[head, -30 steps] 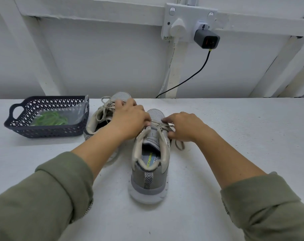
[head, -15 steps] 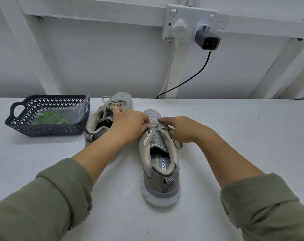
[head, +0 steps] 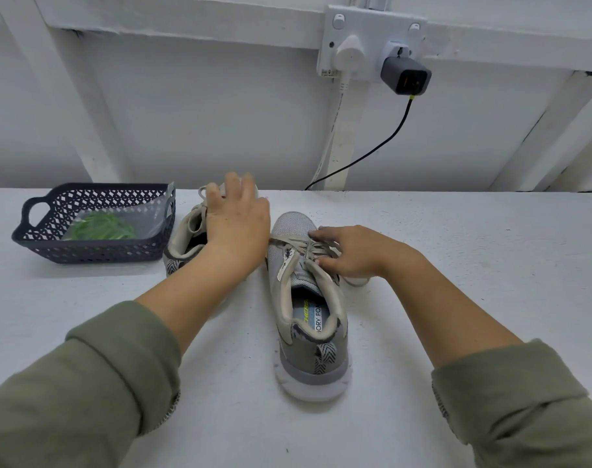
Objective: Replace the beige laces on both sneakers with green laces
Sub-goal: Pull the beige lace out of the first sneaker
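Reaching forward, your left hand [head: 237,224] lies on the far shoe [head: 183,238]. Its fingers are nearly straight over the toe end and hold nothing. Your right hand [head: 352,253] rests on the near shoe [head: 316,332], which stands just beside the far one. Its fingers lie bent across the beige laces [head: 299,246], and the thumb touches the top of the tongue. I cannot tell if that hand pinches a lace or only touches it. The laces are in their holes. The near shoe stands with its heel toward you and its toe toward the wall. The far shoe has beige laces too, and a loop shows by your left fingers. The green laces [head: 100,229] lie in a clear bag inside the dark basket [head: 85,255]. The basket sits on the table [head: 457,265], just left of the far shoe. On the wall, a grey charger [head: 406,76] sits in a socket, and its black wire [head: 382,143] hangs down to the table.
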### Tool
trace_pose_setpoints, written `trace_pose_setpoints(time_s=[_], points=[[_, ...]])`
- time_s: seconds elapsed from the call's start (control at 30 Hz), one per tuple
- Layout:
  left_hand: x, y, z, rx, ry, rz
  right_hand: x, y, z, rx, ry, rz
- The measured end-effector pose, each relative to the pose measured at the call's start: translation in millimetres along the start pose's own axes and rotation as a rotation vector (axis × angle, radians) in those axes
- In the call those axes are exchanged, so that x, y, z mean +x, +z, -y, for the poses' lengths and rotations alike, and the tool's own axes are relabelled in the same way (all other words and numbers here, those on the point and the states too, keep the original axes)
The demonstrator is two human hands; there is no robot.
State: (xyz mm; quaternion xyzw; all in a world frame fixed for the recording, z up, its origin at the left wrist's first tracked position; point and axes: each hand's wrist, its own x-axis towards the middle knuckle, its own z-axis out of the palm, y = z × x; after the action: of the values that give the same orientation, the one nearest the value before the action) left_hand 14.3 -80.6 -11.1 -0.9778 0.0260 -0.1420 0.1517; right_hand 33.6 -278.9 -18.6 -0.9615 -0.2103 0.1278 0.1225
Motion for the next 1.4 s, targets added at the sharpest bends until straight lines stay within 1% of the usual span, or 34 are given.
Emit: trace_pose_setpoints(time_s=[0.1,0.13,0.27,0.43,0.5,0.53,0.57,0.6,0.63,0.67,0.7,0.73,0.77,0.8,0.83,0.87,0.93,0.97,1.0,1.07,1.13,1.17,1.2,1.23,1.27,1.3,1.33,1.37,1.4], points=[[3,0,-7,-0.257,0.211,-0.006,3,2,-1,-0.009,0.006,0.002],[5,0,-7,-0.289,0.249,0.008,4,3,-1,-0.008,0.009,0.004],[8,5,-9,-0.240,0.298,0.050,4,6,-3,0.007,0.020,-0.005],[11,8,-6,-0.173,0.371,0.028,2,6,-3,0.006,0.019,-0.018],[11,10,-5,-0.151,0.387,-0.009,2,4,-2,0.002,0.015,-0.016],[10,12,-4,-0.155,0.396,-0.057,1,3,-2,0.002,0.012,-0.014],[9,15,-3,-0.152,0.383,-0.114,2,2,-2,0.005,0.013,-0.012],[8,15,-2,-0.129,0.333,-0.168,2,2,-2,0.008,0.016,-0.011],[7,12,0,-0.082,0.237,-0.210,2,2,-3,0.012,0.023,-0.010],[7,9,4,-0.034,0.100,-0.248,2,1,-3,0.008,0.027,-0.010],[6,5,7,0.002,-0.018,-0.256,3,0,-4,0.003,0.032,-0.011],[6,1,9,0.032,-0.112,-0.248,3,0,-4,-0.002,0.035,-0.013],[7,2,10,0.055,-0.182,-0.173,4,-1,-4,-0.003,0.038,-0.012],[8,3,9,0.084,-0.216,-0.088,4,-1,-4,-0.005,0.039,-0.010],[8,3,9,0.096,-0.199,-0.027,5,-2,-4,-0.008,0.040,-0.007],[9,3,8,0.066,-0.125,-0.015,5,-2,-3,-0.013,0.040,-0.004],[10,4,5,-0.127,0.130,-0.045,5,-2,-3,-0.014,0.043,-0.002],[11,4,4,-0.212,0.242,-0.033,6,-1,-4,-0.007,0.046,-0.002],[12,6,3,-0.249,0.309,-0.012,6,-1,-4,0.000,0.048,-0.004],[15,8,1,-0.219,0.357,0.006,6,-1,-4,0.009,0.048,-0.003],[14,15,0,-0.195,0.377,-0.064,5,0,-4,0.022,0.047,-0.004],[14,17,1,-0.178,0.368,-0.133,4,0,-4,0.030,0.048,-0.005],[13,17,2,-0.138,0.303,-0.196,4,0,-5,0.037,0.050,-0.006],[12,15,4,-0.096,0.178,-0.245,4,1,-5,0.041,0.051,-0.005],[10,11,7,-0.061,0.022,-0.256,4,1,-6,0.042,0.052,-0.005],[9,8,8,-0.028,-0.127,-0.209,4,1,-6,0.040,0.051,-0.003],[8,7,8,0.002,-0.236,-0.130,4,1,-6,0.033,0.050,-0.003],[8,8,7,0.035,-0.277,-0.071,4,1,-5,0.026,0.050,-0.003],[8,9,7,0.033,-0.239,-0.061,4,0,-4,0.020,0.051,-0.001]])
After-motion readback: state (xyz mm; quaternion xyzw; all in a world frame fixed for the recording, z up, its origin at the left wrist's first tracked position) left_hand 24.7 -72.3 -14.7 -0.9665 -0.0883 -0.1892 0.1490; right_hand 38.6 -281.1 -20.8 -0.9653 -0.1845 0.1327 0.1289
